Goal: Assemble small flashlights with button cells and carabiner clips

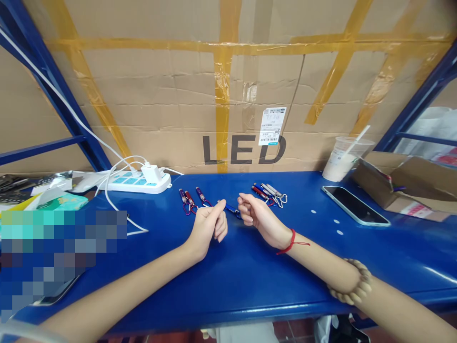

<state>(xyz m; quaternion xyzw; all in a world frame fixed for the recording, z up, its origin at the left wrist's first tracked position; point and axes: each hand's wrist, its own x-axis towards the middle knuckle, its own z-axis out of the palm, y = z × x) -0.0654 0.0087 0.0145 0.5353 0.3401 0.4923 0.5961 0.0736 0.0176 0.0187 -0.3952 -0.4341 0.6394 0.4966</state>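
Observation:
Above the blue table (250,281), my left hand (208,227) is closed with its fingers curled; what it holds, if anything, is hidden. Facing it on the right, my right hand (262,216) has its fingers bent together, and I cannot make out anything in them. Between the hands a blue penlight (231,208) with a clip lies on the table, partly covered. Behind my left hand are a purple penlight (183,195), a red one (190,194) and another purple one (200,193). Several penlights with carabiners (267,191) lie together behind my right hand.
A white power strip (137,182) with cables sits back left, near packets (67,202). Back right are a drink cup (344,159), a phone (355,205) and an open cardboard box (403,183). A large carton (160,109) stands behind the table.

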